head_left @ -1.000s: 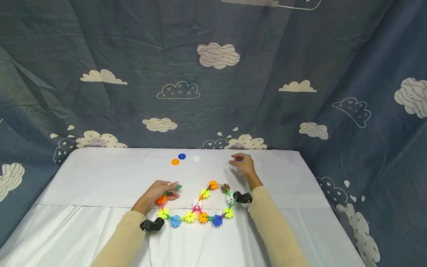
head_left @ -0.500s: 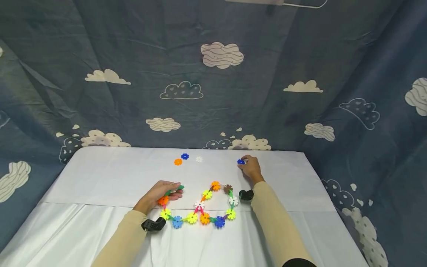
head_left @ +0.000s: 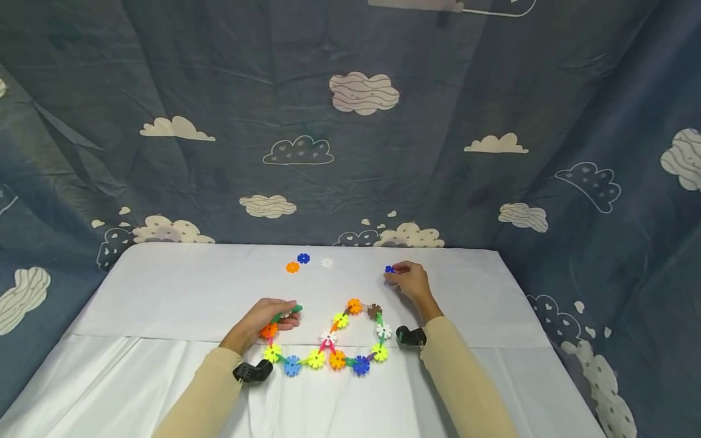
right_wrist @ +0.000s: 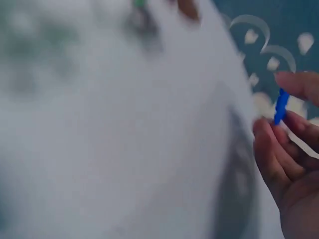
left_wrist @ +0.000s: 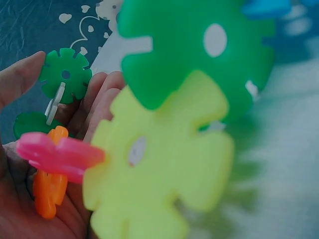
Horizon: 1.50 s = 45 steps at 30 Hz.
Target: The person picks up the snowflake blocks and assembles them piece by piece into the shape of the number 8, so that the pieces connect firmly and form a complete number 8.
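A chain of colourful notched snowflake discs (head_left: 316,359) lies on the white cloth, its right part bent into a loop. My left hand (head_left: 261,319) holds the chain's left end. In the left wrist view, the end green disc (left_wrist: 66,74) sits between thumb and fingers, with a white disc (left_wrist: 55,104) and an orange disc (left_wrist: 50,193) linked behind it over the palm. A yellow disc (left_wrist: 154,159) looms close to that camera. Above the cloth at the right, my right hand (head_left: 412,285) pinches a single blue disc (right_wrist: 281,106) between thumb and fingertips, apart from the chain.
Three loose discs lie towards the back of the table: orange (head_left: 292,267), blue (head_left: 303,258) and white (head_left: 327,263). A dark curtain (head_left: 306,194) with cloud prints hangs behind the table's back edge and along its sides.
The blue disc, mostly hidden by my right fingers a second ago, now shows at the fingertips. That hand has come slightly nearer to me. My left hand stays put on the chain.
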### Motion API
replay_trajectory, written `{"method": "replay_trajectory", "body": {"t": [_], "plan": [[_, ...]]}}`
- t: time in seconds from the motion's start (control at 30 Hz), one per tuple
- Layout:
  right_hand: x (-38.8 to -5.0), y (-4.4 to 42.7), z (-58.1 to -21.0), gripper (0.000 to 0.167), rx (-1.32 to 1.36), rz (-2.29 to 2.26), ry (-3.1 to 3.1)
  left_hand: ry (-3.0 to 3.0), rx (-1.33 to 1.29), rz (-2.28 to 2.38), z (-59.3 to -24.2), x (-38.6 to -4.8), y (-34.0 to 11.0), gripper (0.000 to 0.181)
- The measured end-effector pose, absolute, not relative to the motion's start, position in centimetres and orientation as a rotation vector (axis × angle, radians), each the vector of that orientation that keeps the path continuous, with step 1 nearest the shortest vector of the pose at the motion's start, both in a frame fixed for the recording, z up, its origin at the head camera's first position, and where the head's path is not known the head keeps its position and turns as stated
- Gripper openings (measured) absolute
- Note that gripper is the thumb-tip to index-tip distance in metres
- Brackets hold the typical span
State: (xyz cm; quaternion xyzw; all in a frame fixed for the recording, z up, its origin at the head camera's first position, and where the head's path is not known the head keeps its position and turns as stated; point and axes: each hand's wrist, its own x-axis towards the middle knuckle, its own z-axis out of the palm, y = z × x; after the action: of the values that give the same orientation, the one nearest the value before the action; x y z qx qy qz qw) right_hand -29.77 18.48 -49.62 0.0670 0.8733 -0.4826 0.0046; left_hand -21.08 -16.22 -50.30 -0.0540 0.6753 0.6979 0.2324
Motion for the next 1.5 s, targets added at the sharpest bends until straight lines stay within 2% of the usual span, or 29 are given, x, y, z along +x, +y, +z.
{"method": "replay_trajectory", "body": {"t": [0.13,0.37,0.53,0.7,1.2,1.5], "plan": [[-27.6,16.7,-48.0,0.033,0.015,-1.619,2.631,1.867,-0.158,1.907,-50.5,-20.9,-16.3,0.041],[-24.2,11.0,-46.3,0.032,-0.393,-1.43,2.632,1.903,-0.182,1.908,-50.8,-20.8,-16.2,0.037],[-23.3,7.1,-46.6,0.03,-0.507,-1.267,2.638,1.92,-0.222,1.904,-50.8,-21.3,-15.9,0.035],[-23.2,5.0,-47.5,0.03,-0.651,-1.242,2.644,1.91,-0.223,1.916,-50.8,-21.4,-15.8,0.036],[-23.0,3.3,-48.0,0.033,-0.641,-1.251,2.629,1.917,-0.201,1.897,-50.5,-21.4,-15.8,0.035],[-23.0,3.1,-48.9,0.033,-0.778,-1.185,2.612,1.889,-0.216,1.935,-50.5,-21.1,-15.9,0.029]]}}
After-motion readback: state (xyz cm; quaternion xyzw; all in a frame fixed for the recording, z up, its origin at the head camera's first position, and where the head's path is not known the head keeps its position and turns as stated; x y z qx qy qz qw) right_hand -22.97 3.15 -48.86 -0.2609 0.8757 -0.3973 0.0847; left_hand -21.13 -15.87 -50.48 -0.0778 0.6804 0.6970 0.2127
